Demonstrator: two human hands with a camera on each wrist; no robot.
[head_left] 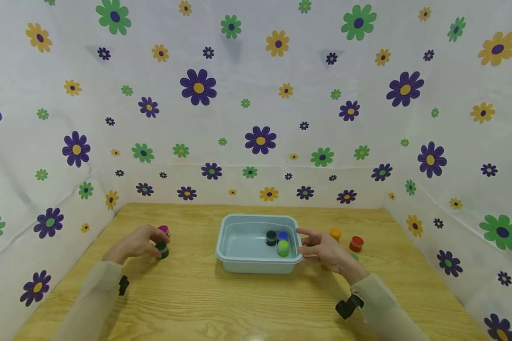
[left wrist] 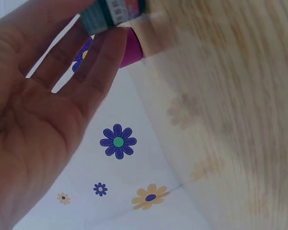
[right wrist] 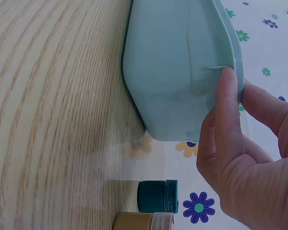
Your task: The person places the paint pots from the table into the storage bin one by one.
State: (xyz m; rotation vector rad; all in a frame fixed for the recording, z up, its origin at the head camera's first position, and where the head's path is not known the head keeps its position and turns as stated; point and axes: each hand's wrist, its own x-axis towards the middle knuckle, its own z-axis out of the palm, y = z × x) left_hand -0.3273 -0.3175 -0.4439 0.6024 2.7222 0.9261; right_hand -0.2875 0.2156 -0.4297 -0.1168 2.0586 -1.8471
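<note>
On the left side of the table, my left hand pinches a small dark green paint jar between thumb and fingers. A magenta jar stands just behind it, partly covered by the fingers. My right hand grips the right rim of a pale blue plastic tub; in the right wrist view, thumb and fingers lie on either side of the rim. Inside the tub, toward its right end, sit a black jar, a blue jar and a light green jar.
Right of the tub are an orange jar, a red jar and a green one. The right wrist view shows a teal jar beside a gold jar. A flower-patterned sheet surrounds the wooden table.
</note>
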